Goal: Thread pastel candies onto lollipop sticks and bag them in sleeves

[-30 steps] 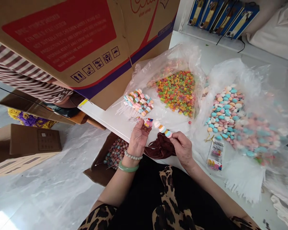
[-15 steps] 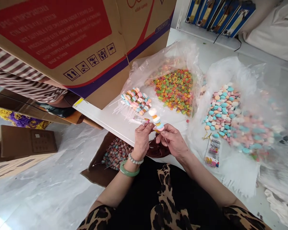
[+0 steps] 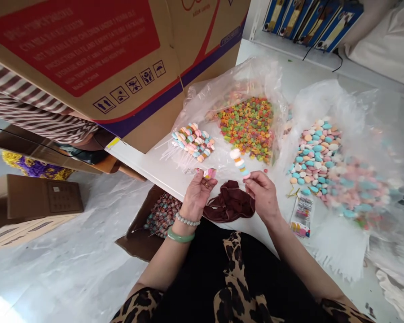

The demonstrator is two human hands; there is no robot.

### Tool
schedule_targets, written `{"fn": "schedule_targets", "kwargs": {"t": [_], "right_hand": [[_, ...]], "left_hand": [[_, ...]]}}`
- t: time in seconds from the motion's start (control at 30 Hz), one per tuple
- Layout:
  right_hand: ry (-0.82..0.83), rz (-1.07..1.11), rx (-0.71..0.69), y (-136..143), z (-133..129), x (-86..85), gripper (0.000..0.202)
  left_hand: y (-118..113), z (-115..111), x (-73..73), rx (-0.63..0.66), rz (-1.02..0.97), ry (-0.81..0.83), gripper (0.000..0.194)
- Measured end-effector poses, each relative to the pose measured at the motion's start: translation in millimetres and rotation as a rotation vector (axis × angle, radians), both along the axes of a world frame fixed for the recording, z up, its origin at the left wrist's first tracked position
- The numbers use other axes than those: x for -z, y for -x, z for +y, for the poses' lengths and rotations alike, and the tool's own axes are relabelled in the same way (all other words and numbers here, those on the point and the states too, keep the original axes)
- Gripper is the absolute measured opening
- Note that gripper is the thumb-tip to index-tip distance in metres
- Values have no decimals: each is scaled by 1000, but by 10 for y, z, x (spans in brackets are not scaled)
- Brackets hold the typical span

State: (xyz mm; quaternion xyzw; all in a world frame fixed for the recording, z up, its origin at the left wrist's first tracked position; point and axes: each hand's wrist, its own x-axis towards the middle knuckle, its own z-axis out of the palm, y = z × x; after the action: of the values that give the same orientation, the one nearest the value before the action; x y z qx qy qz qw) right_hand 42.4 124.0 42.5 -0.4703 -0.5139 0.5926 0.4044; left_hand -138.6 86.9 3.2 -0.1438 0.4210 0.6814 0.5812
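Observation:
In my right hand is a candy skewer, pinched at its lower end. White, orange, blue and pink sweets sit in a row along it. My left hand has its fingers closed on a small printed plastic wrapper, whose pink and yellow print shows above the fingertips. The two hands are apart. Beyond the left hand lies a bunch of finished candy skewers with their white sticks pointing left. A dark maroon cloth rests between my hands on the white table.
A tall printed carton stands at the table's left. Gummy rings and coloured marshmallow-like sweets lie in open plastic bags. More wrappers are stacked at right. Below the edge, an open box holds skewers. Another person's striped sleeve shows.
My hands have moved apart. The right hand carried the skewer to the right, while the left hand stayed near its place with the wrapper. The maroon cloth now shows between them.

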Motion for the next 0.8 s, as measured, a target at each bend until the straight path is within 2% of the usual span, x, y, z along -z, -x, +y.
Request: {"fn": "schedule_targets", "kwargs": {"t": [0.13,0.27,0.5,0.63,0.8], "right_hand": [[-189,-240,-52,-42,-164,-50,8],[-378,-360,-106,33,-267,-52,9],[-524,-457,-110,67,-280,9,11],[-549,-505,-92,54,-287,6,13],[-456,-501,-67,47,-273,52,11]], "left_hand": [[48,23,-44,-10,-57,-23,17],[28,14,-130,26,-69,-75,23],[43,-20,-167,33,-42,-121,20],[67,-22,-129,59,-38,-150,21],[108,-25,-78,42,15,-212,15]]}}
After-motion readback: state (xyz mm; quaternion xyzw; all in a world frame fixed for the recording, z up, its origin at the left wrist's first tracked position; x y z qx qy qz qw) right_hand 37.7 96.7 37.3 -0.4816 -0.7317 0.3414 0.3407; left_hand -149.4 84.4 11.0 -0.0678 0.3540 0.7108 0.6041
